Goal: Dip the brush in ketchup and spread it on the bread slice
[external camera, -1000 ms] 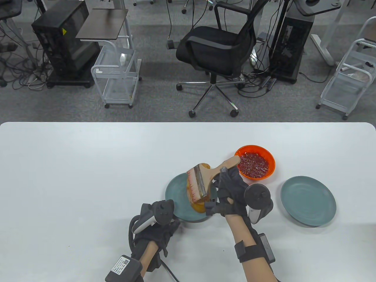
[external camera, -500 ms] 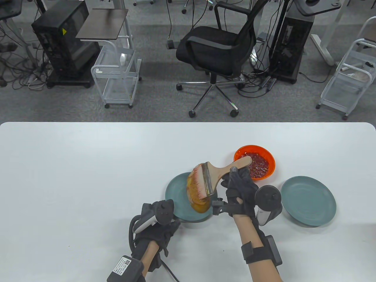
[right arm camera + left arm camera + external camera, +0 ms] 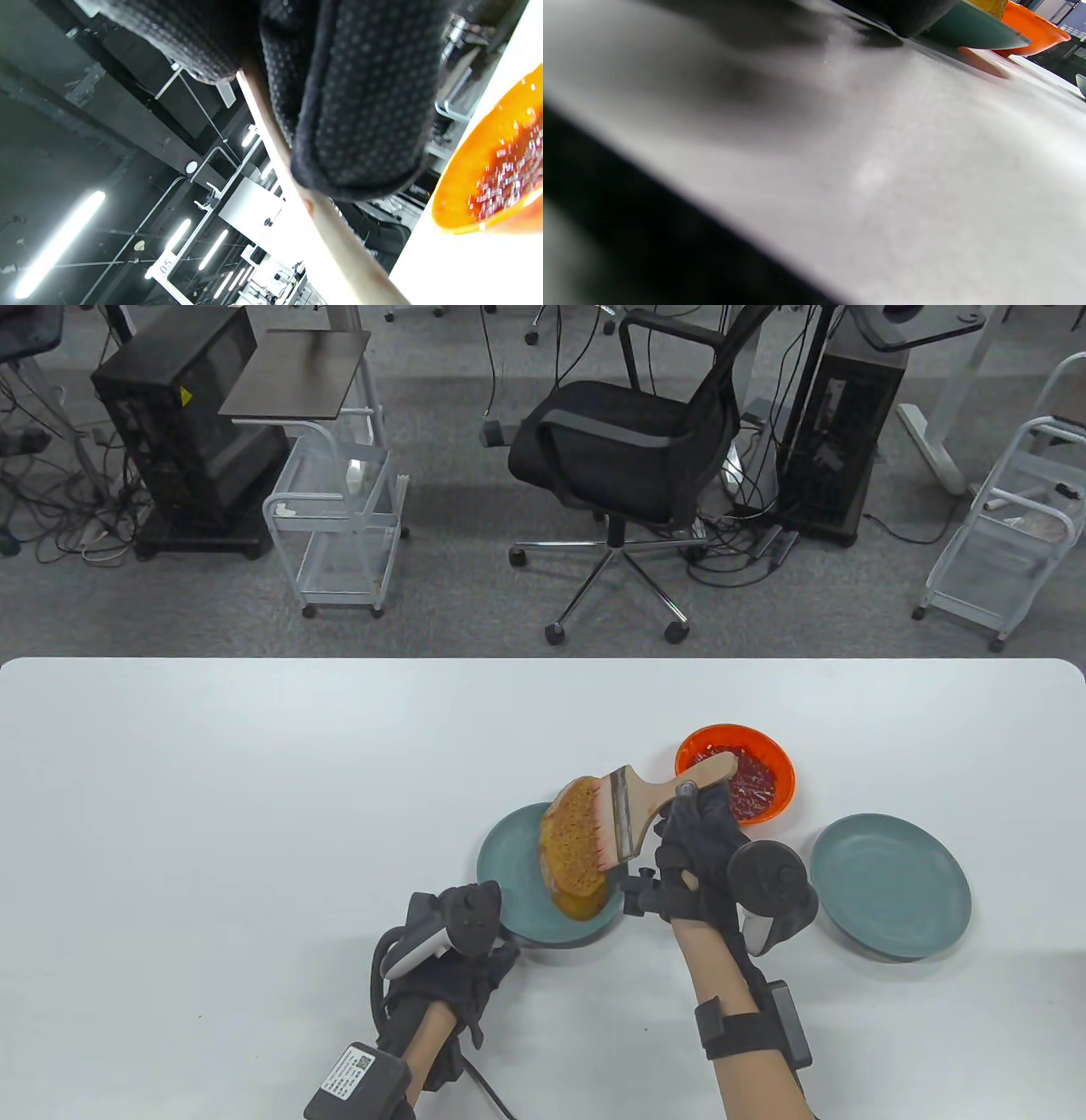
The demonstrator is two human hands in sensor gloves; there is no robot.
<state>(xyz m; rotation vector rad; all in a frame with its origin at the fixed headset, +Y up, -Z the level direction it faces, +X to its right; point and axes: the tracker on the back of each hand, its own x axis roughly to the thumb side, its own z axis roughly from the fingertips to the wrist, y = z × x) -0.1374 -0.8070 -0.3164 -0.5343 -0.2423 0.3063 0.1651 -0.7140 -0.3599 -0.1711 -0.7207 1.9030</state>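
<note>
Brush: my right hand (image 3: 691,857) gripped the wooden handle of the brush (image 3: 632,814), bristles lying across the right side of the bread slice (image 3: 573,848), handle end reaching back over the orange bowl (image 3: 736,772).
Bread: the slice lay on the left teal plate (image 3: 509,882), tilted, its far end looking propped above the plate's far rim.
Ketchup: it sat in the orange bowl, just behind my right hand and close beside the plate; the right wrist view showed the bowl (image 3: 488,169) close to my gloved fingers (image 3: 360,106).
Left hand: my left hand (image 3: 454,959) rested on the table (image 3: 212,814) at the near rim of the plate; I could not tell whether it was touching the plate or how its fingers were set, since the left wrist view was mostly blur.
Risk, bread: I judged a hard stroke could push the tilted slice off the plate, with nothing pinning it.
Risk, bowl: the handle end or my knuckles could catch the bowl rim and tip it on a backswing.
Risk, drips: a loaded brush carried between bowl and plate could drip onto the table.
Bystander: a second teal plate (image 3: 891,886) sat to the right.
</note>
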